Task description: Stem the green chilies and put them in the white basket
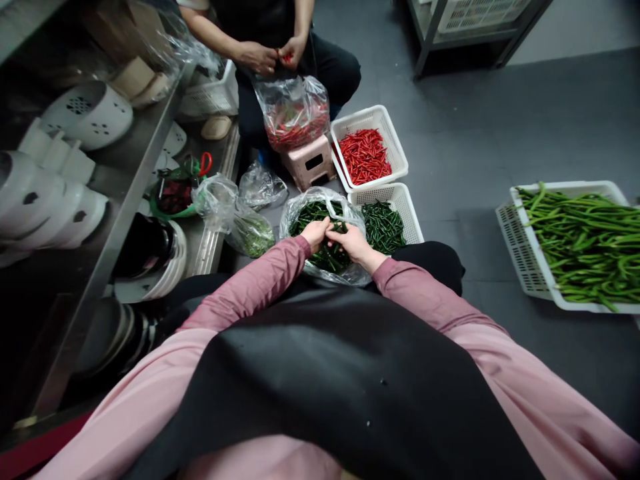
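Note:
Both of my hands meet over a clear plastic bag (287, 223) that is filled with dark green chili peppers (306, 215). My left hand (316, 235) has its fingers pinched at the tips, close to the other hand. Dark green chilies show at the fingers of my right hand (353, 244), which is closed on them. How many it holds is too small to tell. Just beyond the bag, a white basket (413, 217) contains more green chilies (383, 225).
Across from me a seated person (270, 57) handles red chilies over a plastic bag (295, 110) on a pink stool (309, 163). A white basket of red chilies (364, 157) adjoins. Long green vegetables (590, 247) fill a basket at right. Metal shelving (135, 167) stands left.

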A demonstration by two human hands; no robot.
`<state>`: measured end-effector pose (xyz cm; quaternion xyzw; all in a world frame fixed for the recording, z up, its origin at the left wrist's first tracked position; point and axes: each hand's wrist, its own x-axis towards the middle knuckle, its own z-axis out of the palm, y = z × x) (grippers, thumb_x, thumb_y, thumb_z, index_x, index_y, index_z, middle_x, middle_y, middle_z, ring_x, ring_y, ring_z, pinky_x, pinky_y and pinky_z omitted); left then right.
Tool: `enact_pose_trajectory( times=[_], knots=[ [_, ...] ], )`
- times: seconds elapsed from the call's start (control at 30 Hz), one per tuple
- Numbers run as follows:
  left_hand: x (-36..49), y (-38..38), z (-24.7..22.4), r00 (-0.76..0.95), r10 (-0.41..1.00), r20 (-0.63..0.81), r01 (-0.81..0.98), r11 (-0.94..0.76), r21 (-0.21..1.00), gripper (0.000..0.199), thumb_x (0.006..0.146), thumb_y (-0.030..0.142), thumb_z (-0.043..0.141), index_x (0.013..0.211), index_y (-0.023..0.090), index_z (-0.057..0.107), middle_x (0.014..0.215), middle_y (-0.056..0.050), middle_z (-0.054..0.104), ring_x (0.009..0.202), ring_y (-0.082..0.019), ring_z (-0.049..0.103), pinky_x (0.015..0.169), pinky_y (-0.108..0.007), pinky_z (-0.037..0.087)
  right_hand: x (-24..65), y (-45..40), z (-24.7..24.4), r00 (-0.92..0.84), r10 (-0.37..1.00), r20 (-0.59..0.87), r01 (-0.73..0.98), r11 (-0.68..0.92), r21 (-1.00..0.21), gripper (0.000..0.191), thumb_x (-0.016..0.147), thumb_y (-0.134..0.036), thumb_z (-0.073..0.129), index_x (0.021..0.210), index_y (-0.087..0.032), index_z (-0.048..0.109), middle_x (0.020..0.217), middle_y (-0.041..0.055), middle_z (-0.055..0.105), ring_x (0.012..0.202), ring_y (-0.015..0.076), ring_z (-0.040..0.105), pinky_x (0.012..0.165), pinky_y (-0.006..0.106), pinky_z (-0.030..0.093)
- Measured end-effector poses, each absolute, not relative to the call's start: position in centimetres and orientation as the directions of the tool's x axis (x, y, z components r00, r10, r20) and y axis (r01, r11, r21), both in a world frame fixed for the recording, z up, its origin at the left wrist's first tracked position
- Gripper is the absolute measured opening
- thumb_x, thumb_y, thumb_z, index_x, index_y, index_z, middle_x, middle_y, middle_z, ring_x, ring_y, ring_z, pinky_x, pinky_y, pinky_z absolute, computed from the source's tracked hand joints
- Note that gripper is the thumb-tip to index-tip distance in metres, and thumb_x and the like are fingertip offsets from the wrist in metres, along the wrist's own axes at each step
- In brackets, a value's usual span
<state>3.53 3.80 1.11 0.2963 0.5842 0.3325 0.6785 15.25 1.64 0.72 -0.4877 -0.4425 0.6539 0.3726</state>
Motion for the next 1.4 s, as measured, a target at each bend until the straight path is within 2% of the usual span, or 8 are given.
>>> enact_pose_trajectory(
  times=[0.23,0.43,0.57,0.73,0.83,0.93,1.1,1.4],
  knots=[
    [1.7,2.5,1.9,0.327,0.679,-0.657,-0.022,0.7,0.713,0.042,0.089,0.049,0.043,0.089,0.009,0.057,0.063,-0.006,0.064,0.05,-0.012,0.06,0.049,-0.023,0.047,16.1,3.0,0.8,-0.002,0.968,-0.249,-0.191,-0.245,-0.95,0.028,0.066,-0.037,0.068,0.083,-0.018,0.056,0.066,-0.003,0.056,0.046,0.0063,0.044,0.039,0.019,0.033],
    [2.1,1.0,1.6,0.376,0.708,-0.598,0.108,0.608,0.787,0.033,0.088,0.039,0.049,0.075,0.009,0.056,0.054,-0.001,0.058,0.031,-0.004,0.042,0.035,-0.017,0.034,16.2,2.8,0.6,0.081,0.984,-0.158,-0.086,-0.151,-0.985,0.026,0.067,-0.037,0.068,0.082,-0.017,0.059,0.069,-0.0021,0.058,0.055,0.0082,0.048,0.048,0.019,0.04],
    [1.9,0.7,2.0,0.397,0.782,-0.481,0.207,0.434,0.877,0.032,0.088,0.035,0.048,0.064,0.014,0.049,0.044,0.005,0.047,0.027,-0.003,0.035,0.031,-0.017,0.025,16.3,3.3,0.2,0.133,0.937,-0.323,-0.224,-0.289,-0.931,0.017,0.073,-0.03,0.065,0.076,-0.018,0.053,0.057,-0.0053,0.05,0.044,0.0059,0.039,0.041,0.018,0.034],
    [1.8,1.6,3.7,0.348,0.883,-0.316,0.15,0.28,0.948,0.03,0.088,0.038,0.047,0.068,0.015,0.047,0.047,0.006,0.046,0.03,-0.003,0.037,0.033,-0.016,0.026,16.9,4.0,0.7,-0.176,0.755,-0.632,-0.412,-0.64,-0.649,0.016,0.083,-0.018,0.054,0.069,-0.016,0.047,0.049,-0.0051,0.046,0.036,0.0047,0.035,0.034,0.016,0.032],
    [2.1,2.8,4.0,0.022,0.962,-0.272,-0.018,0.272,0.962,0.03,0.093,0.038,0.035,0.071,0.018,0.042,0.049,0.008,0.042,0.031,-0.003,0.034,0.035,-0.016,0.028,16.7,3.2,1.5,-0.446,0.621,-0.645,-0.311,-0.783,-0.539,0.009,0.086,-0.016,0.048,0.078,-0.013,0.052,0.058,0.0013,0.058,0.047,0.0108,0.055,0.048,0.024,0.05],
    [2.7,3.3,4.1,-0.09,0.971,-0.222,-0.002,0.222,0.975,0.029,0.093,0.039,0.034,0.074,0.018,0.042,0.052,0.007,0.041,0.034,-0.003,0.034,0.037,-0.016,0.029,16.2,1.8,2.0,-0.665,0.475,-0.577,-0.189,-0.854,-0.484,0.006,0.086,-0.014,0.047,0.086,-0.012,0.053,0.068,0.0065,0.064,0.06,0.0171,0.064,0.06,0.035,0.056],
    [2.8,2.8,4.1,-0.165,0.974,-0.158,0.186,0.188,0.964,0.028,0.091,0.039,0.043,0.074,0.017,0.047,0.058,0.005,0.046,0.044,-0.003,0.039,0.045,-0.017,0.031,16.2,0.9,1.9,-0.701,0.525,-0.482,-0.183,-0.786,-0.59,0.015,0.077,-0.017,0.064,0.084,-0.015,0.051,0.068,0.0038,0.065,0.053,0.014,0.061,0.051,0.028,0.054],
    [0.7,1.6,2.3,0.144,0.913,-0.382,0.174,0.357,0.918,0.032,0.079,0.04,0.063,0.064,0.016,0.046,0.048,0.005,0.047,0.037,-0.004,0.039,0.04,-0.019,0.029,17.0,2.2,1.3,-0.592,0.707,-0.387,-0.136,-0.561,-0.817,0.019,0.068,-0.015,0.069,0.077,-0.015,0.053,0.059,0.0,0.061,0.045,0.009,0.053,0.042,0.02,0.045]
  ],
)
